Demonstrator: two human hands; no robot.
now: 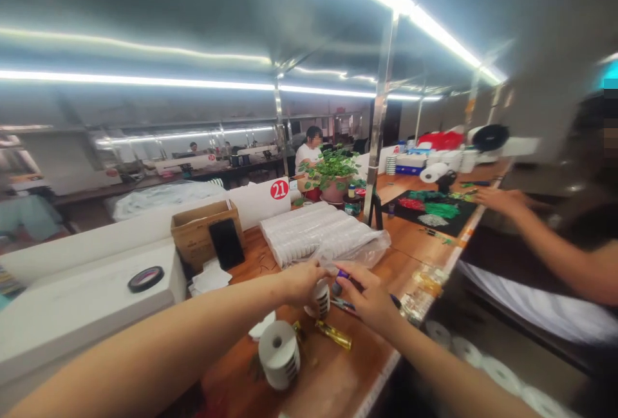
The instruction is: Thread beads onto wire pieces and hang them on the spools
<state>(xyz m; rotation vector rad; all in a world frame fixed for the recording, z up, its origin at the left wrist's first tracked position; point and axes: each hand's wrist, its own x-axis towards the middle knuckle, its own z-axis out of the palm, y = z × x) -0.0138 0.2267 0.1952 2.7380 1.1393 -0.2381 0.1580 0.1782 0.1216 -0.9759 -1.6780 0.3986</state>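
Observation:
My left hand (308,286) is closed around the upper part of a small white spool-like stack with dark bands (322,301), which stands on the wooden table. Pinched in my right hand (371,294) is a small purple and grey cylinder (340,281), close beside the left fingertips. Its exact kind is unclear. Nearer to me stands a larger white roll with a hole in its top (279,355) and dark bands down its side. A yellow translucent handle (334,334) lies between the rolls and the table edge. Partly under my right hand is a pointed metal tool (344,305).
A plastic-wrapped bundle of white rolls (318,230) lies behind my hands. To the left are a cardboard box (203,231), a phone (226,244) and black tape (146,279) on a white foam box (87,302). At right, a co-worker's hand (499,200) is near coloured strands (441,210).

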